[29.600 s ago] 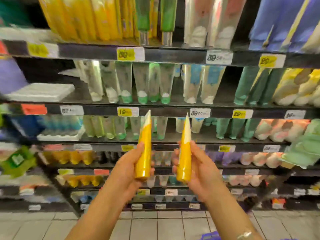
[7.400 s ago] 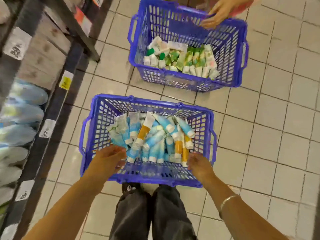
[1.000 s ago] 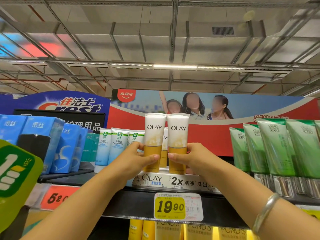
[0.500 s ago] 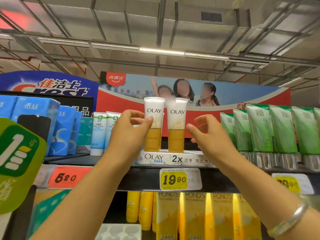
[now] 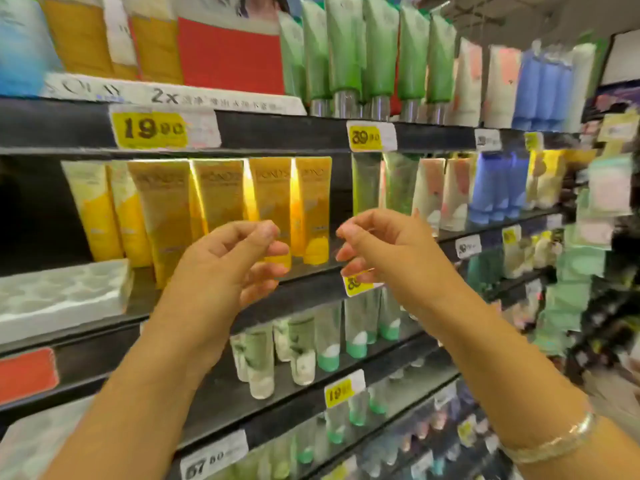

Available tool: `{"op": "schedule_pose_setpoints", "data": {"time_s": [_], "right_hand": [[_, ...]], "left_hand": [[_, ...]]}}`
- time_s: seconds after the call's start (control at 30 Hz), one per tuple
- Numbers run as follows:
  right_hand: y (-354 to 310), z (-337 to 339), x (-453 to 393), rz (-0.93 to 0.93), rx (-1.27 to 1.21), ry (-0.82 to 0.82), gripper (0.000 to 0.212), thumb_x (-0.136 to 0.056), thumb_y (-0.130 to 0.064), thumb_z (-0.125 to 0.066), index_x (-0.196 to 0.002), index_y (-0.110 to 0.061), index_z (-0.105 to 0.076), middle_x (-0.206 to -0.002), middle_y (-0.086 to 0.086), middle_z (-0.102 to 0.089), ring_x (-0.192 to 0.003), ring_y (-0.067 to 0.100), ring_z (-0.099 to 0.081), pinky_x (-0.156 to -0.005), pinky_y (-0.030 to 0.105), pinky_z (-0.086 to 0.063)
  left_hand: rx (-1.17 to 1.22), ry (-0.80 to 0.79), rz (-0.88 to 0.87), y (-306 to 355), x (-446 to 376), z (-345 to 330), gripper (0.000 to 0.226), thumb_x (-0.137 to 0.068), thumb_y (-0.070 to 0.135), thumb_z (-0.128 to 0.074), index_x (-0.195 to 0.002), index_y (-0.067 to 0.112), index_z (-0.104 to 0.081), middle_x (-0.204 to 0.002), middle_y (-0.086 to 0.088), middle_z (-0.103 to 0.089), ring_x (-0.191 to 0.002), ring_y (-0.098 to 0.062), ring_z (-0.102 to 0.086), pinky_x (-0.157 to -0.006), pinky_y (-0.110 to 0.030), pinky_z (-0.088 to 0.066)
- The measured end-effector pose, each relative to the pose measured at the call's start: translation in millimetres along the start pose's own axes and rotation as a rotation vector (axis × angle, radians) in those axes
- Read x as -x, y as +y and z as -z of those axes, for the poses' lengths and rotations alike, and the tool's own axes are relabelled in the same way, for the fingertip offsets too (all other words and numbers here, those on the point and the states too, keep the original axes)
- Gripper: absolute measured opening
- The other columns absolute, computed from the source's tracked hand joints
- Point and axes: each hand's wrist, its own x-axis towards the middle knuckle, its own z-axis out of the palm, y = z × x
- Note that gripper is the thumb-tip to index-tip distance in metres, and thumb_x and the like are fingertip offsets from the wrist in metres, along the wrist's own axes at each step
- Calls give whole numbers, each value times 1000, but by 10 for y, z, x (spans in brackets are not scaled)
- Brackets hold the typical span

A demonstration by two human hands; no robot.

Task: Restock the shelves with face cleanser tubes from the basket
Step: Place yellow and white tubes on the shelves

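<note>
My left hand (image 5: pixel 228 258) and my right hand (image 5: pixel 384 251) hang in front of the shelves, fingers loosely curled, holding nothing. The two white-and-amber cleanser tubes (image 5: pixel 114 39) stand on the top shelf at upper left, on the white display strip (image 5: pixel 173 97); their tops are cut off by the frame. My hands are well below them, level with a row of yellow tubes (image 5: pixel 214 202) on the second shelf. The basket is out of view.
Green tubes with silver caps (image 5: pixel 346 53) stand right of a red panel on the top shelf. A white foam tray (image 5: pixel 62 292) lies at left on the second shelf. Clear tubes with green caps (image 5: pixel 325 341) fill lower shelves. Yellow price tags (image 5: pixel 152 129) line the shelf edges.
Both hands have let go of the two tubes on the top shelf and dropped away empty. My view has tilted down and to the right along the shelves.
</note>
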Motion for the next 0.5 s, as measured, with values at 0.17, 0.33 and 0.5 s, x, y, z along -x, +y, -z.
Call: {"op": "schedule_pose_setpoints", "data": {"time_s": [0.17,0.33,0.5], "right_hand": [[872,742,819,-372,21,-30,15,-94,-14,-50,-81,-13,-56,-69,4,-59,-49,3,-56,-47,12,-43],[1784,1686,1747,-693,9,69,11,-95,-11,-47,-89,-8,-55,-77,6,-58,-53,1,-60,-46,11,-42],[2606,2465,2729,-1017,-222,291,17,-93,-13,-50,-79,-15,-58,-67,0,-62,-54,9,-56,-55,20,-40]], "left_hand": [[40,-59,369,-988,512,-657,16,-70,37,-63,-72,22,-67,-67,6,-70,-52,-4,-62,-50,-18,-49],[42,-45,713,-1967,1197,-1564,15,-91,21,-54,-78,18,-61,-66,3,-67,-47,-5,-61,-45,-18,-47],[44,-67,991,-2768,1838,-2384,11,-92,20,-53,-86,14,-59,-63,1,-65,-43,-5,-59,-42,-14,-47]]}}
